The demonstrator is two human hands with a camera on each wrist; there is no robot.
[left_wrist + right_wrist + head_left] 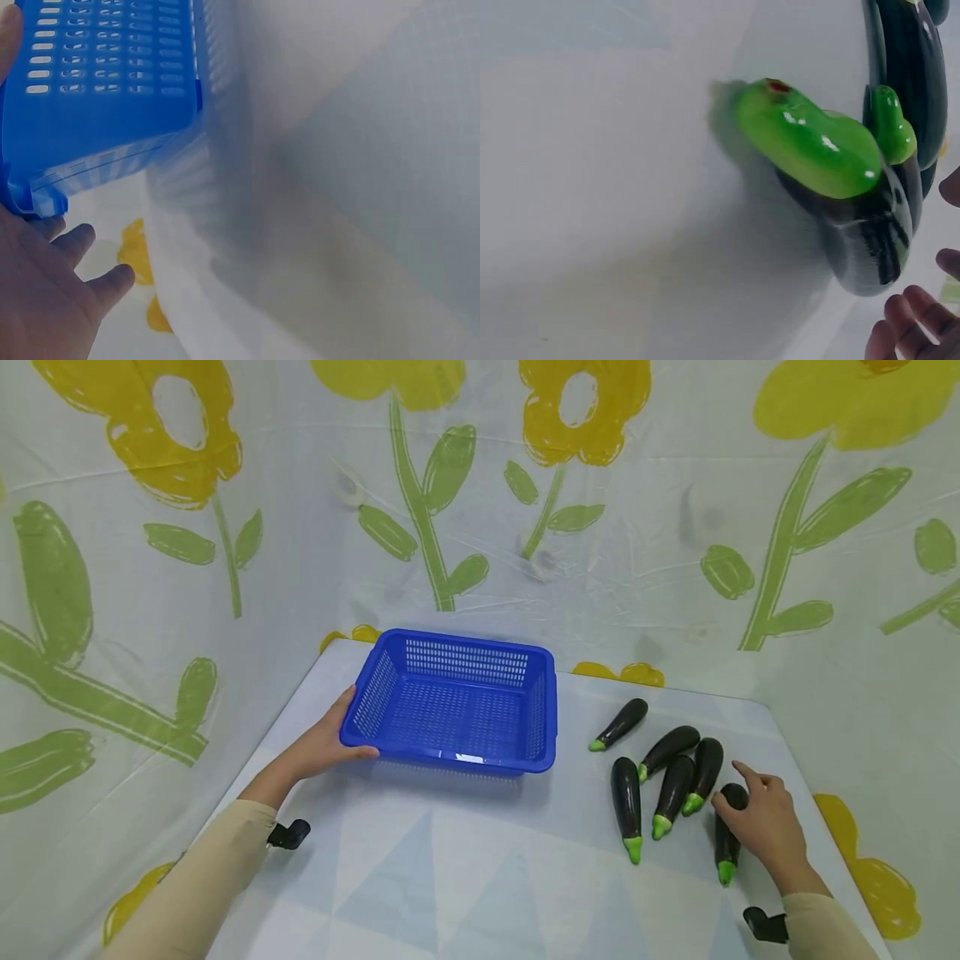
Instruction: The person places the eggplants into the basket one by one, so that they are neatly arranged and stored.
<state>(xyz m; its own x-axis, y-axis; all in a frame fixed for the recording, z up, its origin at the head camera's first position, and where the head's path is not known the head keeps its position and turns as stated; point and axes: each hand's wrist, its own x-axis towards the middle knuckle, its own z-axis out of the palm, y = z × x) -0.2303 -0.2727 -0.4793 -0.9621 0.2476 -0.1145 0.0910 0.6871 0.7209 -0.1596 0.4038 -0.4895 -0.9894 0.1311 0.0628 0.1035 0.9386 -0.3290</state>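
The likeliest trouble is at the right eggplant (726,843): it looks smooth and rounded, so a thumb that lands off-centre could roll it across the table (390,877) instead of catching it. The right index fingertip also points close to the neighbouring eggplant (706,768), and a wide sweep might knock that one into the pile (672,793). The basket (461,760) could swivel or tip, since it is held at only one corner; too much thumb pressure there would probably cause it.

The right grip (765,818) reaches in from the right, back of the hand up, thumb and index finger spread about the eggplant's far end. It has hold of nothing; the right wrist view shows a gap between fingers and eggplant. The left grip (330,745) spans the basket's near left corner, thumb along the front rim, fingers extended beneath the side rim. Whether the basket's base rests flat, I cannot tell.
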